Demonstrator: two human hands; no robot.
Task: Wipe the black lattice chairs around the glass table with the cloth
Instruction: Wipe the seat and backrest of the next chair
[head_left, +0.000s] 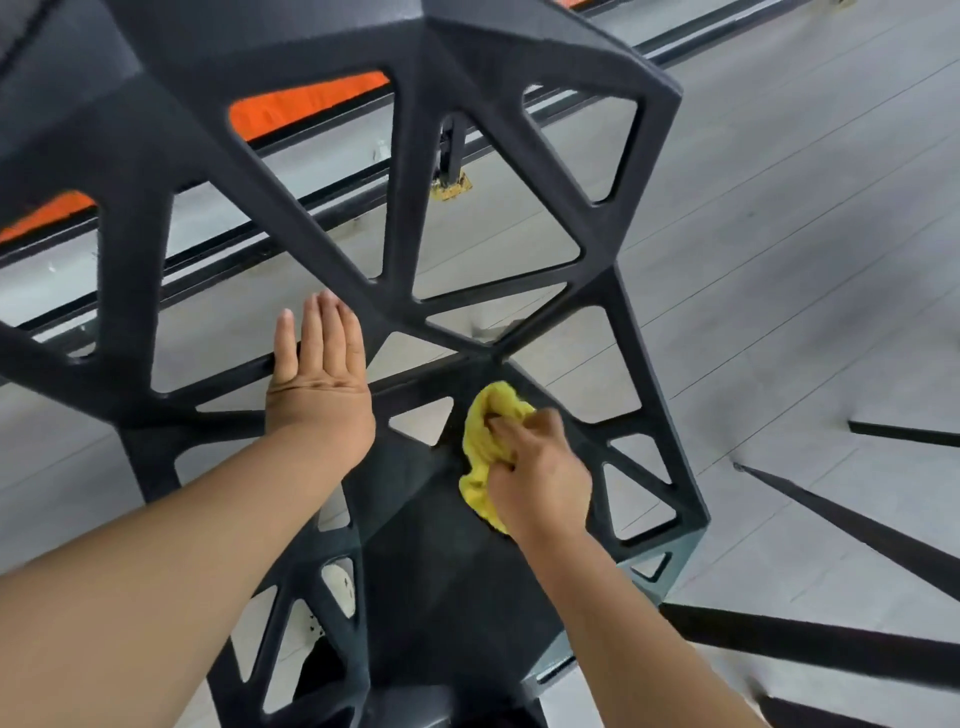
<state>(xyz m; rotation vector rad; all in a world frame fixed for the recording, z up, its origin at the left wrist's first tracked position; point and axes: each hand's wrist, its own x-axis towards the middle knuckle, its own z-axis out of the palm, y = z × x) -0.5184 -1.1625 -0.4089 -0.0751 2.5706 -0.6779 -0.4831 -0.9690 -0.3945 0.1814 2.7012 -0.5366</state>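
Bright even daylight, soft shadows, wide-angle edge distortion, slight blur.

From my remote seat, the black lattice plastic chair (426, 249) runs off the top, left and bottom edges, so I cannot see its legs or its whole outline. My right hand (535, 467) covers much of the crumpled yellow cloth (485, 447), and its fingertips are buried in the folds. My left hand (317, 374) lies flat on a strut, palm hidden; both forearms leave the frame at the bottom. The orange strip (306, 104) behind the lattice shows only through two openings, and I cannot tell what it is. Dark bars (857, 530) at the right are cut by the edge.
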